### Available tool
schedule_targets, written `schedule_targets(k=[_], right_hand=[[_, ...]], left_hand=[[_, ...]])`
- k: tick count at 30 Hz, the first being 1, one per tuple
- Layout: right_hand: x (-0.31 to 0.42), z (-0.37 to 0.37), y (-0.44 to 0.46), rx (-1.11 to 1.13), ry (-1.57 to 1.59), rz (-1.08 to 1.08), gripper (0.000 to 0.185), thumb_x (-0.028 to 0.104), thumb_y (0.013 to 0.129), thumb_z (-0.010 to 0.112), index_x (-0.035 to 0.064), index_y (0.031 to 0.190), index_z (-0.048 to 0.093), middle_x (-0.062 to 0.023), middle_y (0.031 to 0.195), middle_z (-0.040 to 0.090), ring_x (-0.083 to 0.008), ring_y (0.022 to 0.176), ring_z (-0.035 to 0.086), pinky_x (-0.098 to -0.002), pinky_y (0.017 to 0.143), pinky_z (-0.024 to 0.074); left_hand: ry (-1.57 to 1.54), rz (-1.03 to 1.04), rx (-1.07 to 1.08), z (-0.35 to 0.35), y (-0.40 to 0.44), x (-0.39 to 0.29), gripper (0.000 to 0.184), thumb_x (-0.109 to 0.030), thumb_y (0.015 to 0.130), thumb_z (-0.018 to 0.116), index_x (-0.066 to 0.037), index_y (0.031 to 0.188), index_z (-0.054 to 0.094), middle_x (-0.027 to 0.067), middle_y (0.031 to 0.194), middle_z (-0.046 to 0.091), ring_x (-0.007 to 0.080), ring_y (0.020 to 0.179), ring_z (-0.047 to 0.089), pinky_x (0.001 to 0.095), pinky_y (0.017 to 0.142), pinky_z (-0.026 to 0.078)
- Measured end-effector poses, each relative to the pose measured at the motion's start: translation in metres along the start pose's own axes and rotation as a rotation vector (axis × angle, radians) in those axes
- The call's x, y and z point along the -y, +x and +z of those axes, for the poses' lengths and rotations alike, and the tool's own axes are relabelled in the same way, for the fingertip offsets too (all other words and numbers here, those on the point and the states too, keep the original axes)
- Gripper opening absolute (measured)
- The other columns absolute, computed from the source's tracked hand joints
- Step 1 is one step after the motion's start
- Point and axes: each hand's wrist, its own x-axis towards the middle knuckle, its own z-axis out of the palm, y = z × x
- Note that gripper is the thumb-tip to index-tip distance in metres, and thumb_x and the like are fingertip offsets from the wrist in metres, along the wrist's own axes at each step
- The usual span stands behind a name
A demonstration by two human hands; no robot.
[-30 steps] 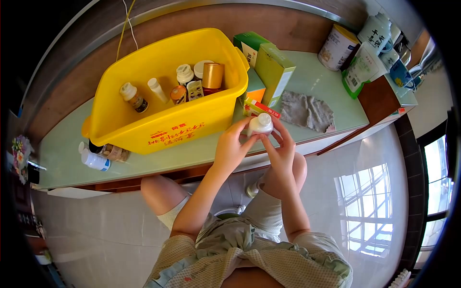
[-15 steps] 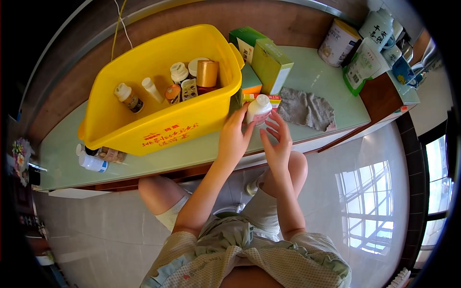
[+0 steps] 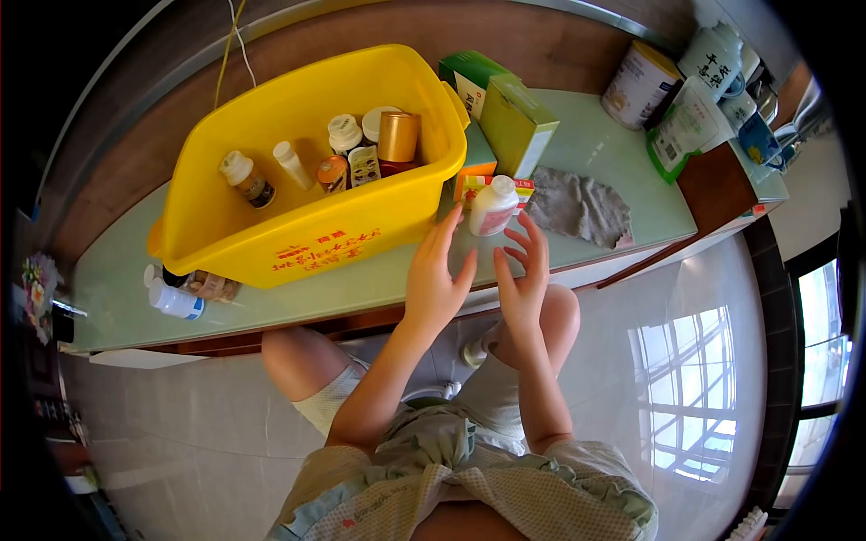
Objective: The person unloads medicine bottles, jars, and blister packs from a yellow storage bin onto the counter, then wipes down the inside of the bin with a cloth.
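Observation:
A white pill bottle (image 3: 493,207) with a pinkish label stands upright on the pale green glass tabletop (image 3: 379,284), in front of a small red and yellow box (image 3: 468,187). On its near left is my left hand (image 3: 437,275), fingers apart and holding nothing. My right hand (image 3: 525,268) is at the bottle's near right, also with its fingers spread. Neither hand grips the bottle; whether a fingertip still brushes it is hard to tell. Left of the hands sits a yellow plastic bin (image 3: 334,239) holding several bottles, a gold-capped jar (image 3: 398,135) and a blister pack (image 3: 364,166).
Green boxes (image 3: 518,126) stand behind the bottle, and a grey cloth (image 3: 582,206) lies to its right. A white can (image 3: 639,86), a green-white pouch (image 3: 683,131) and mugs stand at the far right. Another white bottle (image 3: 176,299) lies left of the bin.
Both hands have let go of the pill bottle and drawn slightly back toward me. The bottle now stands by itself on the tabletop. The view has shifted a little.

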Motion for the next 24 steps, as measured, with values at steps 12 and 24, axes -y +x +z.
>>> schedule_targets(k=[12, 24], right_hand=[[0.065, 0.017, 0.018, 0.025, 0.113, -0.303, 0.045, -0.009, 0.078, 0.058, -0.0026, 0.123, 0.052, -0.0159, 0.112, 0.061, -0.0238, 0.099, 0.061, -0.0326, 0.079, 0.0498], [0.158, 0.062, 0.071, 0.526, -0.034, -0.635, 0.025, 0.002, 0.074, 0.066, 0.0037, 0.099, 0.067, -0.0126, 0.094, 0.066, -0.031, 0.089, 0.061, -0.0377, 0.08, 0.0486]], left_hand=[[0.105, 0.32, 0.031, -0.114, 0.013, -0.066, 0.043, -0.001, 0.077, 0.065, -0.005, 0.12, 0.061, 0.0096, 0.101, 0.068, 0.0283, 0.091, 0.065, 0.0356, 0.081, 0.051], [0.463, 0.365, -0.179, -0.237, 0.039, -0.071, 0.021, 0.002, 0.076, 0.066, -0.004, 0.095, 0.069, 0.011, 0.088, 0.069, 0.0273, 0.078, 0.065, 0.0329, 0.07, 0.051]])
